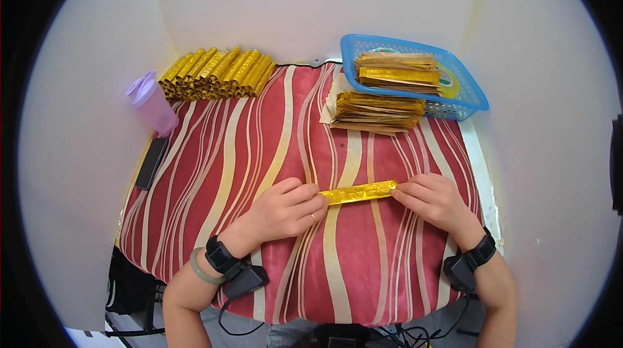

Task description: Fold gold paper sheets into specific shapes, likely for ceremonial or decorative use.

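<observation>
A narrow strip of folded gold foil paper (360, 193) lies level between my hands, over the middle of the striped cloth (279, 147). My left hand (289, 208) has its fingers closed on the strip's left end and hides that end. At the other end, my right hand (433, 199) pinches the right tip between thumb and fingers. Straight ahead of my right hand sits a stack of gold foil paper sheets (379, 113). Toward the far left, many gold foil rolls (217, 75) are piled in rows.
A blue plastic basket (477, 98) at the back right holds more gold and tan paper and a roll of tape (448, 81). On the left edge stand a lilac lidded cup (153, 103) and a dark phone (152, 163). White walls enclose the table. Cables (415, 335) hang near my lap.
</observation>
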A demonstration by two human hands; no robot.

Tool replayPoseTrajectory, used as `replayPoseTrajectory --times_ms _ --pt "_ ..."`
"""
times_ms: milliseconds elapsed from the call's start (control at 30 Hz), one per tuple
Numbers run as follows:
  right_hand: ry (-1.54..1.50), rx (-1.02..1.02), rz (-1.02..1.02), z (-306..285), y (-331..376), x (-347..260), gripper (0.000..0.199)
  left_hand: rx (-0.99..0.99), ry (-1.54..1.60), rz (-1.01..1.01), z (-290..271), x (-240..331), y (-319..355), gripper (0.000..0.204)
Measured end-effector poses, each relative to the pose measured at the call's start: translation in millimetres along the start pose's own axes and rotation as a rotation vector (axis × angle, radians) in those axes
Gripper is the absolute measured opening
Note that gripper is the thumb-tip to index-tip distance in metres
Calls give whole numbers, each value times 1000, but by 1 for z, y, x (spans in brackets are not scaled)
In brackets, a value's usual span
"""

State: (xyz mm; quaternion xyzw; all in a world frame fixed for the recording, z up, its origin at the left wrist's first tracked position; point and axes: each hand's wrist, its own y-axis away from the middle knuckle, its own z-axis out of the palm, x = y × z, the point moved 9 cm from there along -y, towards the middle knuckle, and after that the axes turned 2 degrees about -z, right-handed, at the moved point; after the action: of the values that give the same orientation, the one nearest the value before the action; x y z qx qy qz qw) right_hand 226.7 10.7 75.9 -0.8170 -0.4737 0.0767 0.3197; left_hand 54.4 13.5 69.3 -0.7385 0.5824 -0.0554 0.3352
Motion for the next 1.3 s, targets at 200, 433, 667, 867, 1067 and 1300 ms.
replayPoseTrajectory --times_ms 200,433,667,867,1067,1300 --pt "-109 -110 49 13 4 4 20 -117 172 -54 11 -4 -4 15" --pt "-327 -102 229 17 10 19 19 -172 363 -191 25 -17 -7 18" --pt "-410 -176 366 24 12 30 14 -226 382 -252 39 -21 -5 41" --pt "-461 -195 446 24 11 30 15 -355 533 -346 56 -29 5 55" --pt "-305 -238 276 21 8 17 23 -327 671 -402 60 -36 10 52" --pt "-203 -240 226 17 2 8 28 -327 706 -447 59 -39 9 46"
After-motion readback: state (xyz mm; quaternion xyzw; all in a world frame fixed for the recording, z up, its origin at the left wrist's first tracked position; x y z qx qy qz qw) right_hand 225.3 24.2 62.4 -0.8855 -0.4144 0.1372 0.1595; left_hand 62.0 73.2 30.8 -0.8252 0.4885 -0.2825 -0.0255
